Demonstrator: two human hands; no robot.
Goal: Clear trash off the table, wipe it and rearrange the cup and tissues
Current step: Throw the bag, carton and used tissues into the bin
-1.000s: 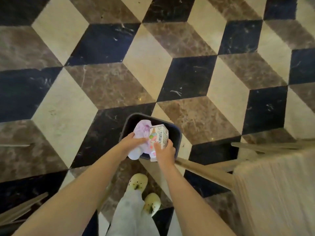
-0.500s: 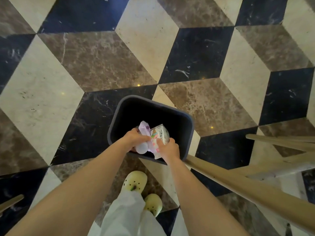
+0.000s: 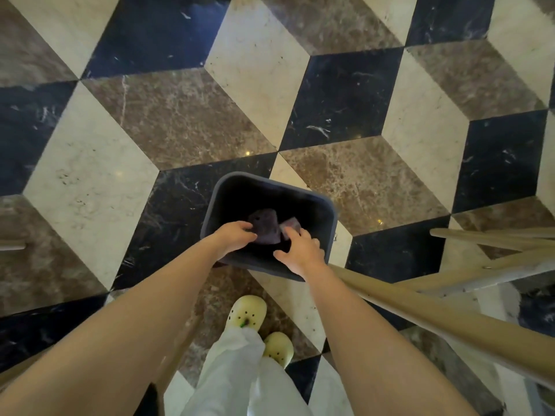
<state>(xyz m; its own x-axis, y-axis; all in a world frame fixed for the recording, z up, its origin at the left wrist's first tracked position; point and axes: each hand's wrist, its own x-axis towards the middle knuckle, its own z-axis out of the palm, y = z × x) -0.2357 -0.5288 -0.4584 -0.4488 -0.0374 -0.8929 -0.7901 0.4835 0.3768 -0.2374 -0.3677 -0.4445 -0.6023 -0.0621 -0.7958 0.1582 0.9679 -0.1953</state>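
Note:
A dark grey trash bin (image 3: 329,219) stands on the floor just ahead of my feet. Inside it, in deep shadow, lie a crumpled purple-white wrapper (image 3: 265,225) and a small drink carton (image 3: 290,226). My left hand (image 3: 235,237) hovers over the bin's near-left rim with its fingers loosely spread, just above the wrapper. My right hand (image 3: 301,253) is over the near rim, thumb and fingers apart, fingertips near the carton. Neither hand seems to grip anything. The table top, cup and tissues are out of view.
Pale wooden table legs and rails (image 3: 450,313) slant across the lower right, close to my right forearm. Another wooden leg (image 3: 12,244) pokes in at the left edge. My yellow clogs (image 3: 247,313) stand just behind the bin on patterned marble floor (image 3: 180,115).
The wrapper and carton were held in my hands above the bin; now both lie down inside it and my fingers have spread. The view has shifted closer over the bin.

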